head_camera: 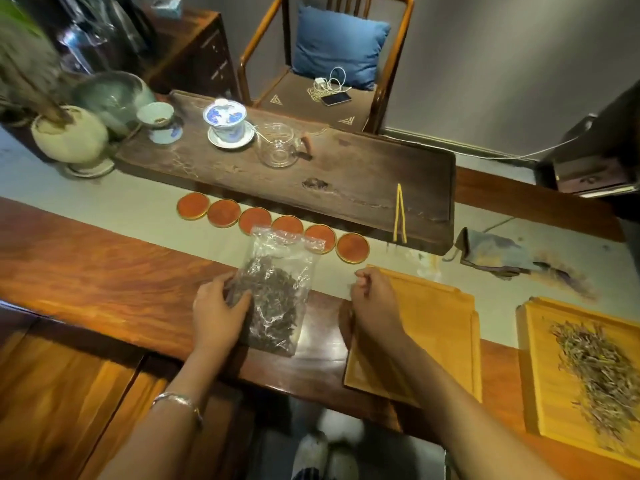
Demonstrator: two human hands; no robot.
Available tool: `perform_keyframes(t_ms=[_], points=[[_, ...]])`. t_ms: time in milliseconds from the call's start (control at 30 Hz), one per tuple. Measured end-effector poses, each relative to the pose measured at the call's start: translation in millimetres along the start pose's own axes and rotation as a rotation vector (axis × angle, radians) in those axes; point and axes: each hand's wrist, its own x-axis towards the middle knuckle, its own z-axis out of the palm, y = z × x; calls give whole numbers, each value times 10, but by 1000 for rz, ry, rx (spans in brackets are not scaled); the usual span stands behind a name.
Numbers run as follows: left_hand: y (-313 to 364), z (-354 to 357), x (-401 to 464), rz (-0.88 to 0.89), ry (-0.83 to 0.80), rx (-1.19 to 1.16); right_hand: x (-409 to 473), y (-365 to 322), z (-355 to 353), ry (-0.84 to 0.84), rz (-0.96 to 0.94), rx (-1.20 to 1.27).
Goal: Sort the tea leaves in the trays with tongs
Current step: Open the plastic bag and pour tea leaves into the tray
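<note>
A clear plastic bag of dark tea leaves (277,292) lies on the wooden table. My left hand (218,310) grips its left edge, thumb on top. My right hand (372,299) hovers over the near-left corner of an empty bamboo tray (436,327), fingers loosely curled, holding nothing. A second bamboo tray (540,368) at the far right holds a pile of pale tea leaves (602,368). Yellow tongs (400,214) lie on the dark wooden tea board (346,174), well beyond both hands.
Several round orange coasters (225,213) line the table runner behind the bag. A gaiwan (225,121), a glass pitcher (277,145) and a cup (157,121) stand on the tea board. A grey cloth pouch (491,252) lies right. A chair (329,64) stands behind.
</note>
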Motion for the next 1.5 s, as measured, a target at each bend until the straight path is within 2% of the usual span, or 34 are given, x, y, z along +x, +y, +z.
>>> perform_keyframes(t_ms=[133,300,467,600,767,867,1000,1067,1133,1200,1233,1300,1400,1500], points=[[-91,108,101,-47,-77,8,153,-259,567,-165,140,12],[-113,214,149,-72,-127,-85,287,-363,865,-203,349,183],[-62,91,143,-7,-156,-322,358,-430,758,-189,269,344],[-30,-64,120,41,-252,-490,612,-499,416,-330,394,616],[3,-200,112,83,-355,-481,870,-584,172,-453,277,404],[62,-236,126,93,-408,-468,930,-667,158,-486,109,188],[146,-244,113,37,-416,-498,900,-774,117,-463,81,202],[207,-250,90,-30,-347,-503,818,-803,28,-440,82,211],[322,-284,52,-84,-166,-498,678,-836,-110,-394,74,239],[498,-329,4,-57,9,-478,496,-869,-256,-349,51,288],[597,-348,-22,-29,31,-482,400,-886,-315,-326,38,305],[807,-356,-59,-14,-50,-523,206,-912,-403,-282,24,333],[1127,-342,-51,-91,-229,-579,-49,-935,-475,-239,-1,355],[1349,-315,-32,-132,-300,-573,-216,-936,-487,-210,-55,341]])
